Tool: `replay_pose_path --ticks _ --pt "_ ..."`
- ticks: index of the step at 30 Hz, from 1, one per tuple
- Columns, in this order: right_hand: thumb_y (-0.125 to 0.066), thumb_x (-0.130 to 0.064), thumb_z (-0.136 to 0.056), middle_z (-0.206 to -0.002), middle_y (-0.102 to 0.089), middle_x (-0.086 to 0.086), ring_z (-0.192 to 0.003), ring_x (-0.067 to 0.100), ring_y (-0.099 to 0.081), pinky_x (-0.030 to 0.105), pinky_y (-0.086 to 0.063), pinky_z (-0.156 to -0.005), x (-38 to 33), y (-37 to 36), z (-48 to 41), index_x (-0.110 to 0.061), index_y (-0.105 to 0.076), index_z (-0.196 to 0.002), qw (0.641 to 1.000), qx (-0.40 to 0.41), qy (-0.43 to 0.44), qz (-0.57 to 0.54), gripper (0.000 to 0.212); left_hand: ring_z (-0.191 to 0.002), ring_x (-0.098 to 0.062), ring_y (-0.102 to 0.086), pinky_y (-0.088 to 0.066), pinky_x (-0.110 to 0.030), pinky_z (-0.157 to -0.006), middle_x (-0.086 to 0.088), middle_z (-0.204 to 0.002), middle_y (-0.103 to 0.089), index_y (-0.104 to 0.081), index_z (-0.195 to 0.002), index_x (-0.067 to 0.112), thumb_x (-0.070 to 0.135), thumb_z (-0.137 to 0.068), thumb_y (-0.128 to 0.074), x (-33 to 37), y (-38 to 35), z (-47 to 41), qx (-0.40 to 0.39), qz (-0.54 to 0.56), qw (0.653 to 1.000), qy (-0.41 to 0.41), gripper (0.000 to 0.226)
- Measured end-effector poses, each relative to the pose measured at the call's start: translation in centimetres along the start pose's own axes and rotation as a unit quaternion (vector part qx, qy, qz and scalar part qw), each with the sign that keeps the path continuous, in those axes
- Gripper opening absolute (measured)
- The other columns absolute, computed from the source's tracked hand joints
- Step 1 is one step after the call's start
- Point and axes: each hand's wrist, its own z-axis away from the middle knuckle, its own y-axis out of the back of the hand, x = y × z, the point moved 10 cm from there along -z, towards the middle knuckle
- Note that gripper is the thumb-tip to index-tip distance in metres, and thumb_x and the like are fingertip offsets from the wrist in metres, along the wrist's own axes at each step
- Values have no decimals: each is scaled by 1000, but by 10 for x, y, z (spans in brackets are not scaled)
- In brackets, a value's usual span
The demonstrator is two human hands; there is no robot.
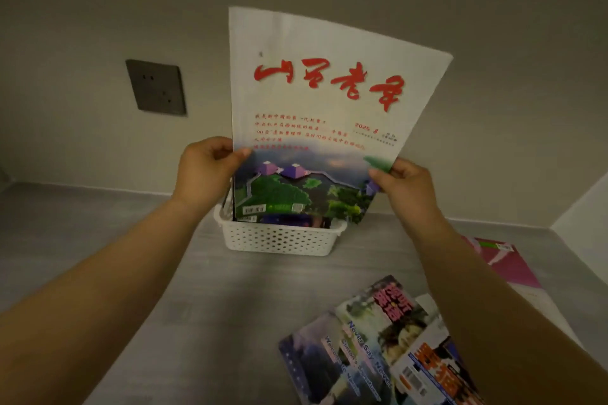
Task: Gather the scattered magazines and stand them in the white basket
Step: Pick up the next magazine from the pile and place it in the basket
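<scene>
Currently held: white paper magazine with red brush title point(316, 115), standing upright, lower edge meeting the rim of the white perforated plastic basket point(279, 240).
Left hand point(204, 171): fingers pinching its left edge.
Right hand point(404, 187): fingers pinching its right edge.
Grey table point(197, 289): colourful magazines point(362, 345) lying loose.

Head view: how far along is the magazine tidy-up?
Done: at least one dark-edged magazine sits in the white basket. In hand: left hand and right hand pinch the white-cover magazine upright, its lower edge at the basket rim. Left: at least three lie flat on the table: the Never Say Never magazine, the orange-titled magazine overlapping it, and the pink magazine further right.
</scene>
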Motion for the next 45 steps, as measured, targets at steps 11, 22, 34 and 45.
replay_pose_path --ticks 11,22,34,45 --pt "-56 5 -80 -33 -57 -12 -33 -5 -51 11 -47 -49 83 -57 -52 2 -65 -101 995 24 -84 54 23 -87 -29 -58 -43 -31 -76 -20 -115 -65 -61 -112 1 14 -86 -56 -91 -29 -52 -48 -73 993 80 30" --pt "-54 2 -83 -31 -55 -14 -33 -8 -50 1 -36 -37 121 -84 -53 -6 -61 -84 989 10 -116 89 10 -94 -34 -62 -47 -36 -78 -15 -114 -66 -59 -112 10 25 -87 -54 -142 -36 -63 -35 -228 966 114 30" --pt "-52 3 -83 -86 -54 8 -70 15 -48 -3 -34 -42 111 -60 -51 4 -60 -99 981 64 -105 152 18 -65 -23 -52 -35 -27 -57 -4 -59 -49 -58 -79 10 41 -89 -45 -141 -42 -80 -92 -475 870 92 36" --pt "-48 -5 -87 -113 -62 15 -95 23 -54 22 -36 -77 110 -31 -2 -5 -57 -110 972 52 -79 213 25 -101 -34 -55 -45 -41 -85 -19 -113 -59 -55 -111 4 29 -88 -52 -116 -40 -28 -40 -372 927 27 34"
